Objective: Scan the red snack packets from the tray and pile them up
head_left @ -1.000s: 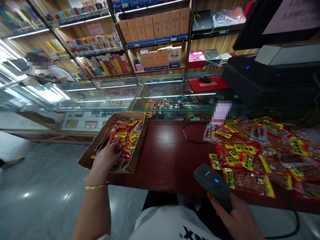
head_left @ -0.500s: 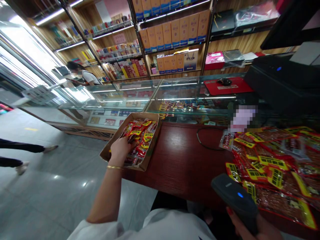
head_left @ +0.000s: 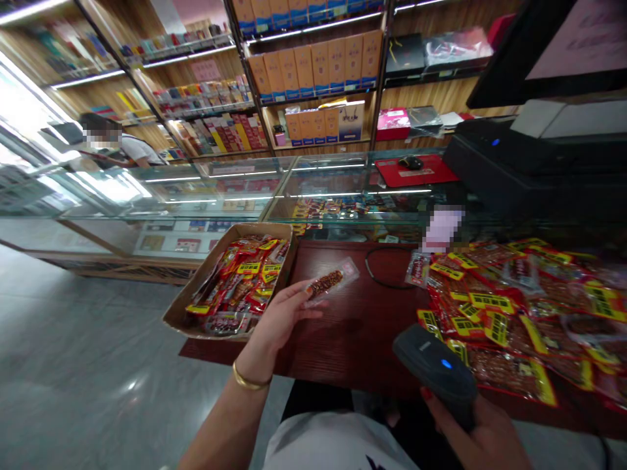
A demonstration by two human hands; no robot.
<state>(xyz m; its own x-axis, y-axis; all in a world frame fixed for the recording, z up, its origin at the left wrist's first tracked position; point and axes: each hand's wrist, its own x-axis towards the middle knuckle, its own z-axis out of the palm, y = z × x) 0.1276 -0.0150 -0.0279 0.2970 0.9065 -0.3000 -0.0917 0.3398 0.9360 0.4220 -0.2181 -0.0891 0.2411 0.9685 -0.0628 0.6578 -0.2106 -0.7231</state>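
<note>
My left hand (head_left: 289, 312), with a gold bangle at the wrist, pinches one end of a clear snack packet (head_left: 333, 282) with brown food inside. It is above the dark red wooden table (head_left: 333, 346). Just left of it, a cardboard box (head_left: 171, 316) is filled with red and yellow snack packets (head_left: 245, 277). My right hand (head_left: 475, 424) is wrapped around a black barcode scanner (head_left: 435, 369) with a blue light lit on top. To its right lies a spread pile of red and yellow snack packets (head_left: 504, 326).
A glass display counter (head_left: 196, 186) runs behind the table, with a red mat (head_left: 416, 171) and mouse (head_left: 410, 162) on it. A blurred-out phone-like object (head_left: 442, 228) and a black cable (head_left: 369, 271) are near the pile. A monitor (head_left: 553, 52) stands at right; another person (head_left: 117, 143) is at far left.
My left hand has come out of the cardboard box with a clear snack packet and moved right over the table. My right hand still holds the scanner. The view has shifted.
</note>
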